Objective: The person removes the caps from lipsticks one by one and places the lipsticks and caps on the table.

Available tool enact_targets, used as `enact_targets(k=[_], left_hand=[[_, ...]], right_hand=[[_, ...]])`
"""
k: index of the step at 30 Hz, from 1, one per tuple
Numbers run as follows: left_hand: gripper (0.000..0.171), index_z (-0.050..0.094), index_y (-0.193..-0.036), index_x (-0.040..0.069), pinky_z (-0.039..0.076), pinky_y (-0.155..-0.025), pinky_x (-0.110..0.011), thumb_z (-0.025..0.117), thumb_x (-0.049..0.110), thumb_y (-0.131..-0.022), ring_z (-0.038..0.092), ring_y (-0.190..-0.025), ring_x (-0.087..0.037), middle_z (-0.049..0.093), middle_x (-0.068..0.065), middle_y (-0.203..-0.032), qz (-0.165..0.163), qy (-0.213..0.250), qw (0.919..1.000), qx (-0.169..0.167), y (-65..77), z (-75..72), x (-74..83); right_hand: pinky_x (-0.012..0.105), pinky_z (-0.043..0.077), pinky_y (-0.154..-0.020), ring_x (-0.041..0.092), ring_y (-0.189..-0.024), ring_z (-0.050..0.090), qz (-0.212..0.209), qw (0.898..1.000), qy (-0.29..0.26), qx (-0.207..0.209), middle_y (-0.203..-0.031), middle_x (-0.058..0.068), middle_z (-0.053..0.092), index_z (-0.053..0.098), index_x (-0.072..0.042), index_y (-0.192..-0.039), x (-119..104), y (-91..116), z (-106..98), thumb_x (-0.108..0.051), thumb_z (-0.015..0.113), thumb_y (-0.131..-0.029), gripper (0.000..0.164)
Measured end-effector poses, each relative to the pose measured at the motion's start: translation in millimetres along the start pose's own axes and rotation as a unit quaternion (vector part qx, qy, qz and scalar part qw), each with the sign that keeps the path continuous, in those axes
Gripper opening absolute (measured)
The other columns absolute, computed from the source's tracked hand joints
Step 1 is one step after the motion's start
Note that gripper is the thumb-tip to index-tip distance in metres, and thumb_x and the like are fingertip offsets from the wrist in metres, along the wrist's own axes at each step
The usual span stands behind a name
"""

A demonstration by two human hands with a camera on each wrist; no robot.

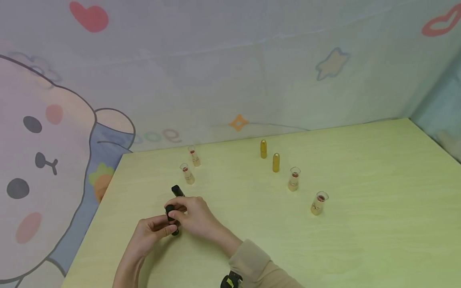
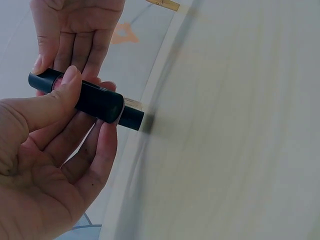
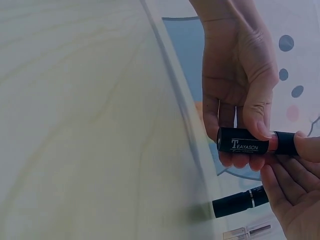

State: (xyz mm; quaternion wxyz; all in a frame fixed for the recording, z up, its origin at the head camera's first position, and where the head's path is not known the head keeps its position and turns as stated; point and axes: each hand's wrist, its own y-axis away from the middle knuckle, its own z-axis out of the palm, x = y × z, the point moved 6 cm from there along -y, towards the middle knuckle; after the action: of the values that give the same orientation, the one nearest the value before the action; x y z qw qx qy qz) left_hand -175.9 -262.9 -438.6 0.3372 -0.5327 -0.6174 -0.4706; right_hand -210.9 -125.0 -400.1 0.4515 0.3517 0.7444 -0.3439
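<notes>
Between the two hands is a black lipstick tube (image 3: pixel 235 140) with white lettering, and a pinkish band shows between its two black parts. My left hand (image 1: pixel 147 237) grips the lettered part with thumb and fingers. The other end (image 2: pixel 42 80) of the tube is pinched by my right hand (image 1: pixel 198 216), thumb on the near side. Just beyond the right hand, a second black tube (image 1: pixel 177 190) stands on the table, partly hidden by that hand; in the right wrist view this second tube (image 3: pixel 232 205) shows a silver ring.
Two clear-capped lipsticks (image 1: pixel 189 177) stand farther back on the left of the pale wood table (image 1: pixel 234 192). Two gold tubes (image 1: pixel 275 163) stand toward the back, right of centre. Two more clear-capped lipsticks (image 1: pixel 317 206) stand nearer on the right. A printed cloth (image 1: pixel 216 60) hangs behind.
</notes>
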Motion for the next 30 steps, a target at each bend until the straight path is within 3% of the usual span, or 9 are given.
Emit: enact_targets(k=[11,19,30], left_hand=[[0.039,0.063,-0.116,-0.012,0.054,-0.081,-0.018,0.072,0.007,-0.084,0.069,-0.091,-0.002,0.074,-0.010,-0.102,0.034,0.012,0.9989,-0.029,2.0,1.9,3.6],[0.038,0.063,-0.115,-0.012,0.054,-0.081,-0.018,0.071,0.010,-0.085,0.068,-0.091,-0.002,0.073,-0.017,-0.105,0.032,0.001,0.9988,-0.037,4.0,1.7,4.6],[0.032,0.067,-0.109,-0.009,0.054,-0.080,-0.021,0.073,0.009,-0.083,0.067,-0.089,-0.002,0.073,-0.014,-0.102,0.032,-0.019,0.9991,-0.022,4.3,-0.1,3.7]], right_hand=[[0.016,0.049,-0.077,0.018,-0.092,0.071,-0.014,0.999,-0.036,-0.010,-0.102,0.009,0.074,0.070,-0.006,-0.108,-3.4,0.7,-2.6,-0.004,0.063,-0.091,0.019],[0.018,0.051,-0.077,0.020,-0.092,0.071,-0.004,0.999,-0.044,-0.015,-0.100,0.010,0.074,0.070,-0.006,-0.106,-5.1,0.8,-3.7,-0.003,0.064,-0.090,0.018],[0.021,0.052,-0.080,0.021,-0.091,0.070,-0.012,0.998,-0.056,-0.019,-0.095,0.011,0.073,0.069,-0.004,-0.106,-10.0,2.3,-5.6,-0.003,0.063,-0.090,0.018]])
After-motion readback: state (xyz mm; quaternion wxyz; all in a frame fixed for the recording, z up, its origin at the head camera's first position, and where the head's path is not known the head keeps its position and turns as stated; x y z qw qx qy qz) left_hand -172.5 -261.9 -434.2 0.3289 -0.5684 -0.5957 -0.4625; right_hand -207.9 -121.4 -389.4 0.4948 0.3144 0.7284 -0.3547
